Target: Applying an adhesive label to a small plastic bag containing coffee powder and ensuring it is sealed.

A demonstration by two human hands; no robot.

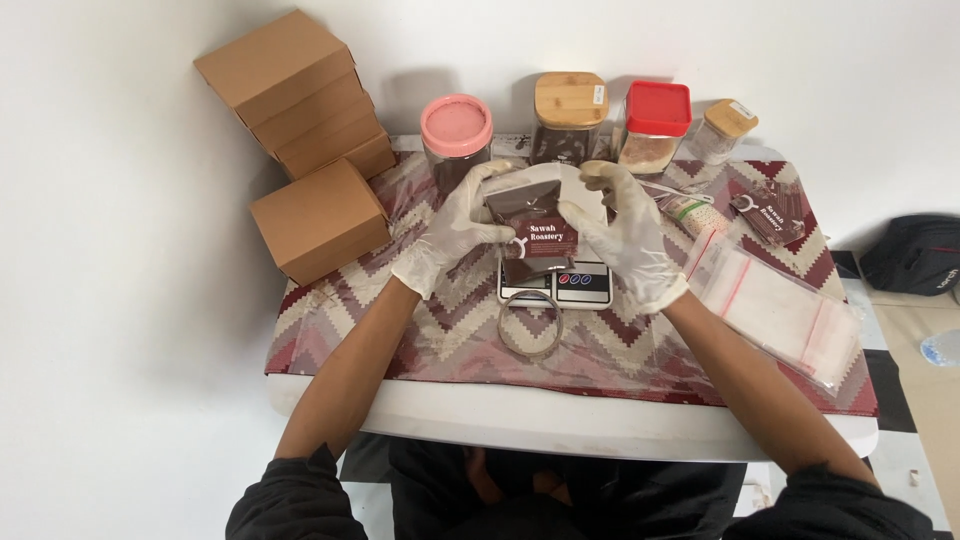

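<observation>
You hold a small dark brown pouch [533, 232] with a pale label at the centre of the frame, raised just above a small digital scale [566, 284] that lies on the table. Your left hand [457, 228], in a thin whitish glove, has its fingers curled around the pouch's left edge and top corner; your right hand [626, 232], gloved the same way, clasps the right edge with the fingers bent over the top. A roll of clear tape [531, 323] lies flat just below the scale, towards the lower centre. The table wears a glossy cloth [420, 330] in a red, brown and cream zigzag pattern. Behind your hands, along the upper middle of the frame, stand four containers in a row: a round jar with a pink lid [456, 137], a square jar with a wooden lid [570, 112], a square jar with a red lid [655, 125], and a smaller jar with a wooden lid [727, 130]. At the upper left, plain cardboard boxes [292, 92] are stacked, with one more box [319, 219] set below them. To the right lie clear plastic zip bags [780, 305] with red strips, and above them more dark pouches [772, 215]. A black bag [915, 255] sits on the floor at the far right.
</observation>
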